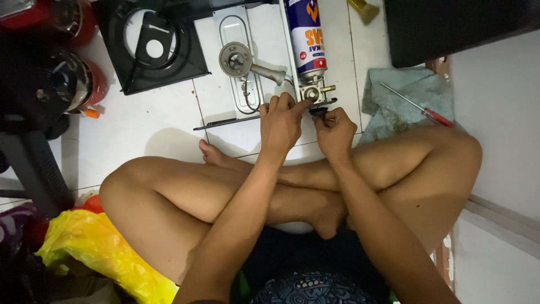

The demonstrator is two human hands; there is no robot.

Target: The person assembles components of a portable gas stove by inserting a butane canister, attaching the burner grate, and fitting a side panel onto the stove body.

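Crossed bare legs [236,191], right hand [335,133] pinching black knob [318,111], left hand [280,121] touching valve [313,93]

I see a floor [163,121] made of big white tiles with thin dark lines between them. On my right a plain white wall [500,112] comes down to the floor, with a pale strip [500,217] along its bottom. A big black box shape [450,25] sits at the top right. A grey-green cloth [405,93] lies flat on the tiles below it. At the bottom left there is a bright yellow plastic bag [95,247]. The left side is dark and full of red and black stuff. The light is soft and a bit dim.
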